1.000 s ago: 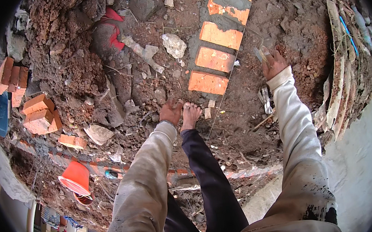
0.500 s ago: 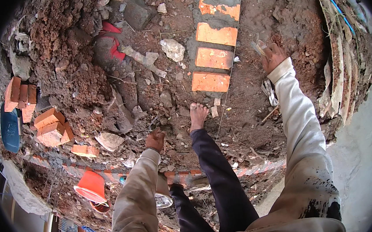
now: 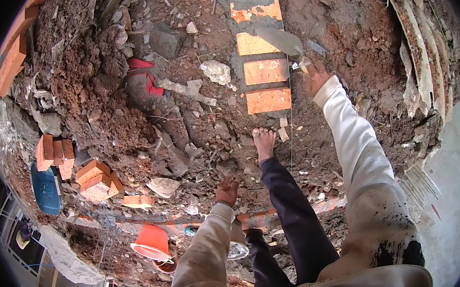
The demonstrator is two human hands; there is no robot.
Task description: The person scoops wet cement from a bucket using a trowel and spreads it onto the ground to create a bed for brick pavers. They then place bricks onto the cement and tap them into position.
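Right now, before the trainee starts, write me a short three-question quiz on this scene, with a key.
1. Name the tool in the right hand.
2. Fill in: as pictured, the thin pale string runs along the ____ side of the row of rectangular orange clay bricks.
3. True or false: the left hand is gripping one of those bricks.

Key: 1. A trowel with a grey pointed blade. 2. Right. 3. False.

No text, label, number or sign can be read on anything in view.
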